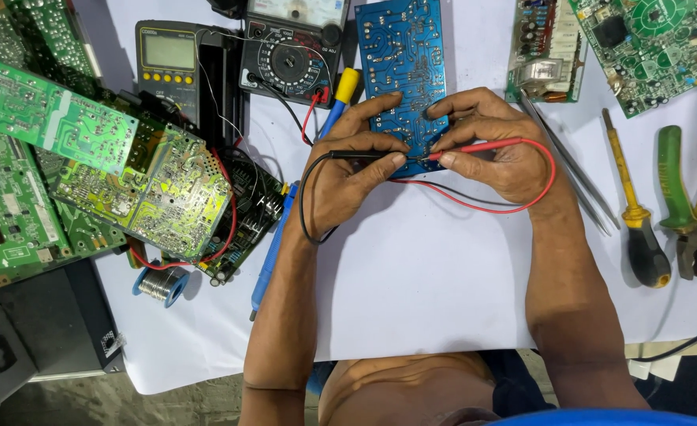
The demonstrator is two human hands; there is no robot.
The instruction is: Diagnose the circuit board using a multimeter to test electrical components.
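White bench (411, 292): both hands (348, 170) (494, 146) press probes (360, 155) (475, 147) onto blue board (400, 47)

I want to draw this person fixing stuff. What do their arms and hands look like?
Both arms are bare, with no sleeves showing. The left hand and right hand wear no gloves, and no rings, watch or bracelets show. The fingernails are short.

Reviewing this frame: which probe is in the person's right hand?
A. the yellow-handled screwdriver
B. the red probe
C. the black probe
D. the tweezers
B: the right hand pinches the red probe against the blue circuit board, while the left hand holds the black probe.
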